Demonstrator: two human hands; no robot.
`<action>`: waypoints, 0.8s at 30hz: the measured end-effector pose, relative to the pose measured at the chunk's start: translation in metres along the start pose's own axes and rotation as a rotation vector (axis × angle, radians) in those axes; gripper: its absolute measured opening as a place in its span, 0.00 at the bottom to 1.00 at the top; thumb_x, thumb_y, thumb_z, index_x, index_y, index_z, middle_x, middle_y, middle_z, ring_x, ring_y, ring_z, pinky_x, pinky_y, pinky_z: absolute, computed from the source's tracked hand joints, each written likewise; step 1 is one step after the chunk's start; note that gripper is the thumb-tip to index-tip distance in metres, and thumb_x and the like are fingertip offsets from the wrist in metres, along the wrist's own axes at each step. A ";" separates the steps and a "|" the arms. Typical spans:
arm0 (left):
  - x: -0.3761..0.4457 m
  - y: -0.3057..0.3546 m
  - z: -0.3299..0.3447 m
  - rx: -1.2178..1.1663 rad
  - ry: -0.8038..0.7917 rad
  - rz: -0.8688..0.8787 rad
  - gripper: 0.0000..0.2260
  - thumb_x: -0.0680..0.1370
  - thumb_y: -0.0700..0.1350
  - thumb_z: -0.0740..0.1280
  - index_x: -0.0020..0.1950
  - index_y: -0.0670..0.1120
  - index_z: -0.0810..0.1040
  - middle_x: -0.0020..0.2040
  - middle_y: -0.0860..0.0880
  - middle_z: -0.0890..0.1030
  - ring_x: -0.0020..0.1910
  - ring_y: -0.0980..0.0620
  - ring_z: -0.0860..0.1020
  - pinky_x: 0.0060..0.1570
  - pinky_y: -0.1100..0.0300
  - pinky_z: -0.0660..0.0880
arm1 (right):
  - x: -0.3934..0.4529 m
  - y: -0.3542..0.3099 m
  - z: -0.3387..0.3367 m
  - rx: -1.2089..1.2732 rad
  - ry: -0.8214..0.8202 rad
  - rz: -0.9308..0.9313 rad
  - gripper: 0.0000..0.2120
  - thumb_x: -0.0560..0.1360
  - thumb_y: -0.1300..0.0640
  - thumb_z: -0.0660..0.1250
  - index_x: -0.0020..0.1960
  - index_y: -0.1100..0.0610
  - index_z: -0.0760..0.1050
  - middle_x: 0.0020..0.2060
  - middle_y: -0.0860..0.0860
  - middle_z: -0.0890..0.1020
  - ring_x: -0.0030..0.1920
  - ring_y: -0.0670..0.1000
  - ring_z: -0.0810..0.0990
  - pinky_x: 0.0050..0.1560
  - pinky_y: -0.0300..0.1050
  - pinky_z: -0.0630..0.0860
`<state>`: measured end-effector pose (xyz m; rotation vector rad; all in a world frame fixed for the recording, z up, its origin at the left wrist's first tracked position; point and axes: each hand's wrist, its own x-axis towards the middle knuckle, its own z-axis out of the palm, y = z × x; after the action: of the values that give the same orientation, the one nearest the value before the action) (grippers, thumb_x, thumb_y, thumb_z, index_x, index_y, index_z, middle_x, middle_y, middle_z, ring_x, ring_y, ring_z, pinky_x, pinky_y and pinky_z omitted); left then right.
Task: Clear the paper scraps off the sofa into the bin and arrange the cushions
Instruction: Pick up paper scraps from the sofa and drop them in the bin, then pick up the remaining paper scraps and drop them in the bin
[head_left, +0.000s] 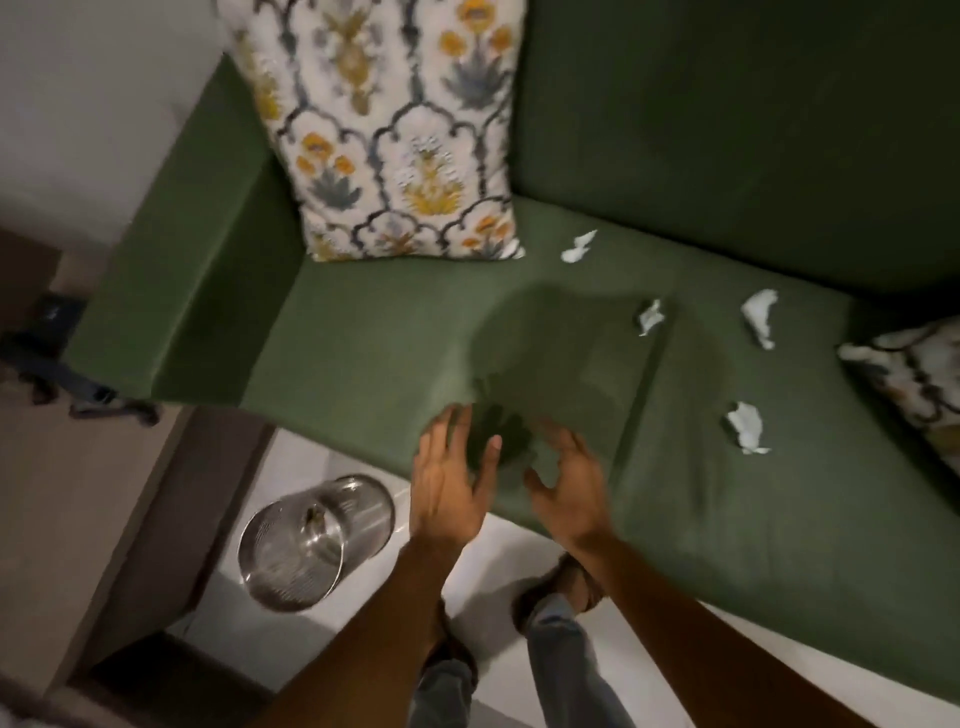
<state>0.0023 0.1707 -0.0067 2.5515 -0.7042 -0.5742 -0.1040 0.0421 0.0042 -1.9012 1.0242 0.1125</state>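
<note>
Several crumpled white paper scraps lie on the green sofa (363, 332) seat: one near the backrest (577, 246), one in the middle (649, 315), one further right (759, 315), one near the front (746, 427). A floral cushion (395, 130) leans upright in the sofa's left corner. A second floral cushion (914, 379) lies at the right edge, partly out of view. A shiny metal mesh bin (311, 540) stands on the floor by the sofa's front. My left hand (452, 478) and my right hand (571, 483) hover over the seat's front edge, fingers spread, holding nothing.
The sofa's left armrest (171, 270) borders the seat. Dark objects (57, 358) lie on the floor beyond it. A brown cabinet or table edge (104, 519) stands left of the bin. My feet (566, 587) are on the white floor in front of the sofa.
</note>
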 end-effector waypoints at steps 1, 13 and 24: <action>0.008 0.017 0.007 0.004 -0.013 0.037 0.26 0.86 0.61 0.57 0.80 0.49 0.66 0.79 0.46 0.68 0.78 0.46 0.65 0.77 0.46 0.66 | 0.005 0.013 -0.017 0.000 0.042 0.036 0.31 0.76 0.59 0.76 0.78 0.55 0.73 0.72 0.57 0.80 0.69 0.59 0.81 0.71 0.51 0.77; 0.095 0.150 0.089 0.101 -0.165 0.325 0.24 0.85 0.50 0.63 0.80 0.44 0.67 0.79 0.42 0.69 0.75 0.41 0.69 0.75 0.48 0.66 | 0.040 0.123 -0.138 -0.176 0.321 0.375 0.33 0.80 0.59 0.73 0.82 0.54 0.66 0.86 0.60 0.58 0.86 0.65 0.55 0.83 0.67 0.62; 0.199 0.171 0.125 0.310 -0.329 0.661 0.43 0.73 0.24 0.65 0.85 0.49 0.57 0.86 0.46 0.56 0.82 0.41 0.61 0.74 0.48 0.67 | 0.061 0.152 -0.139 -0.117 0.265 0.442 0.24 0.82 0.64 0.70 0.77 0.60 0.72 0.77 0.62 0.69 0.75 0.64 0.72 0.77 0.59 0.73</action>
<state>0.0325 -0.1090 -0.0781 2.2809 -1.7764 -0.6877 -0.2149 -0.1334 -0.0522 -1.7939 1.6417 0.1805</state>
